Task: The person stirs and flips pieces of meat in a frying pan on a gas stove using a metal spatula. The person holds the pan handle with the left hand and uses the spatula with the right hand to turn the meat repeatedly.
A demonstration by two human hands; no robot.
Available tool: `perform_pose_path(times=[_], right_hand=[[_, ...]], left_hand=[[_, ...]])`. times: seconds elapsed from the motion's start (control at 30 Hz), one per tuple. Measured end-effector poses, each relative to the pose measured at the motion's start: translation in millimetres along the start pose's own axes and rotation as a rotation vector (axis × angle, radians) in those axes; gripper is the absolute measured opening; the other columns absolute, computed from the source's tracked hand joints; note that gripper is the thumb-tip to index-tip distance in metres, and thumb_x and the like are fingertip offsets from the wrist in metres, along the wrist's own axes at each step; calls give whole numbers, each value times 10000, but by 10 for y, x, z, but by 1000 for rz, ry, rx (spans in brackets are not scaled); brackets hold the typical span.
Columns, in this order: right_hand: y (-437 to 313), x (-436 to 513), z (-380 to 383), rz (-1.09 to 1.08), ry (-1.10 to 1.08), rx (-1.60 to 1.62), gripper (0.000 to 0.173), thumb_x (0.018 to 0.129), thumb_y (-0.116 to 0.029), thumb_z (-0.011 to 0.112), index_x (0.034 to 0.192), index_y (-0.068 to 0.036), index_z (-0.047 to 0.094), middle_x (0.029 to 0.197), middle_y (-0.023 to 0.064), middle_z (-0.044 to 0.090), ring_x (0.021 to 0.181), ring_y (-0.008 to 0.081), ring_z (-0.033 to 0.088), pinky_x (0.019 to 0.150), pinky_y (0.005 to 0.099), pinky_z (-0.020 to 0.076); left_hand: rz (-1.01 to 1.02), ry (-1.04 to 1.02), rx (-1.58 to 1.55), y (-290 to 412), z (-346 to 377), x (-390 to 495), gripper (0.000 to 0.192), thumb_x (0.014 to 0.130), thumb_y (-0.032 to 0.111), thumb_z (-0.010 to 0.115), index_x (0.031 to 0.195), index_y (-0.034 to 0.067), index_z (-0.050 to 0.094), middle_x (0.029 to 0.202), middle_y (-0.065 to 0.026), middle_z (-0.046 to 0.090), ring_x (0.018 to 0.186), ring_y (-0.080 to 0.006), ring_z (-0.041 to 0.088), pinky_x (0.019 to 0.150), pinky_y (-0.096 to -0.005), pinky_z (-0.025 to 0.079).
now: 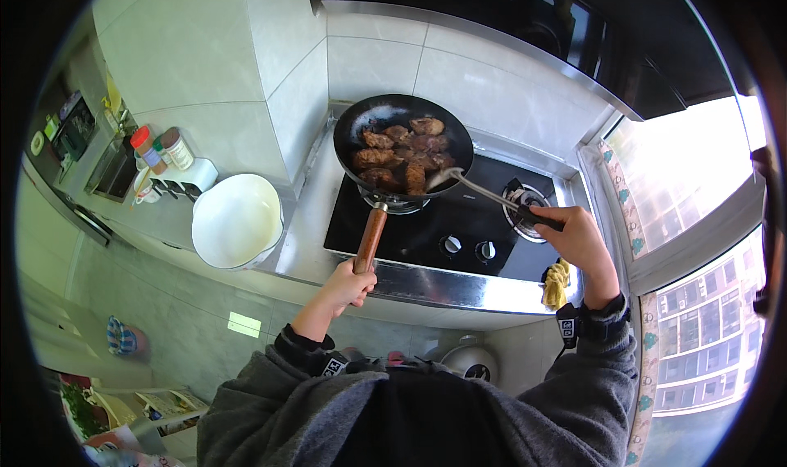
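Observation:
My left hand (348,287) grips the brown wooden handle (371,236) of a black wok (369,113). The wok sits over the left burner of a black glass gas hob (418,236), tilted somewhat. Several browned pieces of meat (399,150) lie in it, looking like chicken. With my right hand (575,233) I hold a metal spatula (486,193) by its black grip. Its blade rests inside the wok's right front edge, beside the meat; the tip is partly hard to make out.
A white pot (237,221) stands on the counter left of the hob. Behind it, seasoning jars (177,149) sit on a white rack (198,175). The right burner (526,204) is bare, with a yellow cloth (556,284) near the front corner. A range hood (492,18) hangs above; windows are at right.

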State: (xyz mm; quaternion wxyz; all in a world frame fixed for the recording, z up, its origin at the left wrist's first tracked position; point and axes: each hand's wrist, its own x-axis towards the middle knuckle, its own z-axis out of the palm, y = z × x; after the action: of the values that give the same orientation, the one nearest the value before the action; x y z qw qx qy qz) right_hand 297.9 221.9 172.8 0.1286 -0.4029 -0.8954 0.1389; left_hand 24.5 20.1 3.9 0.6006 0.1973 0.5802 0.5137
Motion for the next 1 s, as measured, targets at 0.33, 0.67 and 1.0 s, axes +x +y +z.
perform_pose_path(times=[0.33,0.67,1.0], right_hand=[[8,160,607,-24,191,-285,269,735,-253,648,1002,-261,677,762,120,651,702,285,628,626,365,494],[115,415,557,-52,279,-359,270,755,-229,615,1019,-256,666,721,132,636,659,308,620,624,385,492],[146,805,1178,-12,287,151,344,824,-213,565,1132,-60,585,882,275,612,842,393,611,727,374,480]], left_hand=[[-5,12,33,-15,10,28,140,755,57,536,845,89,434,640,0,440,429,-61,340,377,-222,274],[11,2,51,-36,-10,49,144,750,61,537,852,80,437,645,0,449,448,-60,356,383,-220,285],[-4,-5,7,-51,-21,51,186,739,51,543,884,81,432,645,4,447,446,-56,346,380,-218,261]])
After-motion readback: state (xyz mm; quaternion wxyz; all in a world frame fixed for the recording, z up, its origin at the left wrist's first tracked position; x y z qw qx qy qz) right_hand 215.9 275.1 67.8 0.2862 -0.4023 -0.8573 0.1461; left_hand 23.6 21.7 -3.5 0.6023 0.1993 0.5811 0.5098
